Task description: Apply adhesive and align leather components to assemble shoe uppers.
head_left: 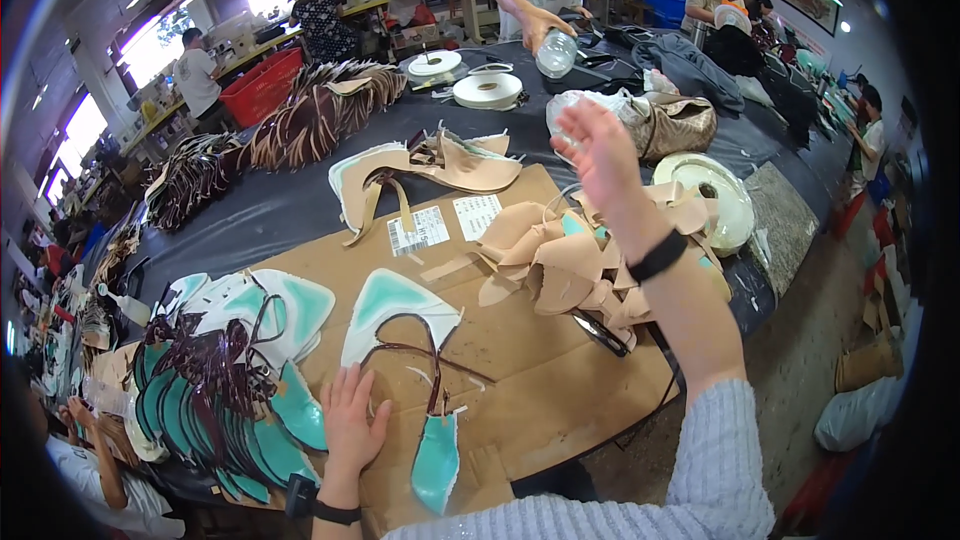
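My left hand (352, 422) lies flat on the cardboard sheet (540, 370), fingers spread. Its fingertips are at the lower edge of a cut shoe upper (395, 292), white and teal with dark red straps that run to a teal heel piece (437, 465). Left of that hand is a stack of similar teal pieces (190, 420) with tangled dark red straps. My right hand (600, 150) is raised over the far right of the table, fingers stretched and nothing visible in it. Below it lies a heap of beige upper pieces (565, 265), partly hidden by my forearm.
Across the table a person holds a clear plastic bottle (556, 54). White tape rolls (488, 90), a cream reel (715, 205), a shiny brown pouch (680, 123) and a beige upper (460, 162) lie around. Rows of strapped pieces (320, 115) line the far left.
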Action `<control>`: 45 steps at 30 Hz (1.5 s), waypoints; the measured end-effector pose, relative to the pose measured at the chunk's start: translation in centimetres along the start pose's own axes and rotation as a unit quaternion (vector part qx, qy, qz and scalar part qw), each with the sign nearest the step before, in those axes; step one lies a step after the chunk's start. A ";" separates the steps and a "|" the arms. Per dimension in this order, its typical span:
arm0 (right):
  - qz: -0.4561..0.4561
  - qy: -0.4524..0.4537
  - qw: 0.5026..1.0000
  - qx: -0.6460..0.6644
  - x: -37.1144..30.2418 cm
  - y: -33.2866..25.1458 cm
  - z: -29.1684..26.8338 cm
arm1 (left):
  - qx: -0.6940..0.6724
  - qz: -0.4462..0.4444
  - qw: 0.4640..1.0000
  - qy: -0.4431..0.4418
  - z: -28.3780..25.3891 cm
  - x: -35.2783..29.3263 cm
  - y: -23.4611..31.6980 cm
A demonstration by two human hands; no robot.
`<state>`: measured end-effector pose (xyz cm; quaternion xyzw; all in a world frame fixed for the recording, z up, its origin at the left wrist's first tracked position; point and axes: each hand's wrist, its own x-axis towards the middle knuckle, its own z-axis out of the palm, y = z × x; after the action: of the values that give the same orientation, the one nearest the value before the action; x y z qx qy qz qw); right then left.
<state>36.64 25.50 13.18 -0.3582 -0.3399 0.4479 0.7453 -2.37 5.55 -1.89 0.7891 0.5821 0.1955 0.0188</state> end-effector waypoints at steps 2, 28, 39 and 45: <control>-0.020 0.070 0.996 -0.060 5.6 0.3 -1.2 | 0.002 -0.003 1.000 0.000 -0.4 0.1 0.0; -0.004 -0.175 0.963 -0.207 -2.2 -6.2 -2.3 | -0.088 -0.011 0.989 0.121 -2.6 -0.2 0.7; -0.132 -0.564 0.720 -0.382 -17.4 -11.4 10.2 | 0.010 0.112 0.975 0.193 -14.1 4.2 7.7; -0.092 -0.467 0.843 -0.252 -19.3 -9.4 12.7 | -0.043 0.110 0.953 0.278 -14.3 5.2 6.7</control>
<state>23.03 7.64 23.99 -0.2491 -0.7801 0.3909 0.4203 0.26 5.37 14.51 0.7613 0.4650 0.4323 -0.1316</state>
